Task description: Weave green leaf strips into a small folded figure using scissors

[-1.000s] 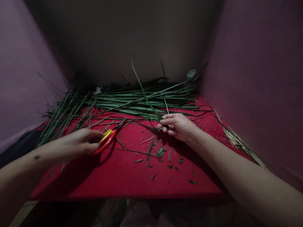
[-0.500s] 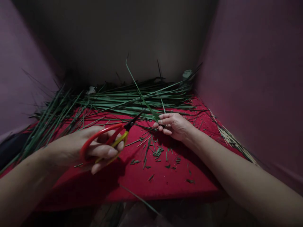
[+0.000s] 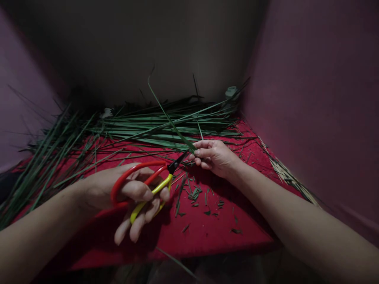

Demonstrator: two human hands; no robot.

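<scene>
My left hand (image 3: 139, 197) is closed on a pair of scissors (image 3: 151, 189) with one red and one yellow handle loop and dark blades. Their blades point up and right, with the tips at the fingers of my right hand (image 3: 213, 156). Pinched in that right hand is the lower end of a long green leaf strip (image 3: 170, 118), which slants up to the left. Whether the blades touch the strip is too small to tell. Short green clippings (image 3: 195, 194) lie on the red cloth (image 3: 219, 232) below my hands.
A pile of long green leaves (image 3: 142, 126) spreads along the back and left of the cloth. Along the right edge lies a bundle of pale thin sticks (image 3: 286, 173). A whitish container (image 3: 231, 92) stands at the back right, near the wall (image 3: 310, 98).
My left hand has brought the scissors right, up to the right hand's fingers, and the handles have spread apart. The right hand keeps its hold on the leaf strip.
</scene>
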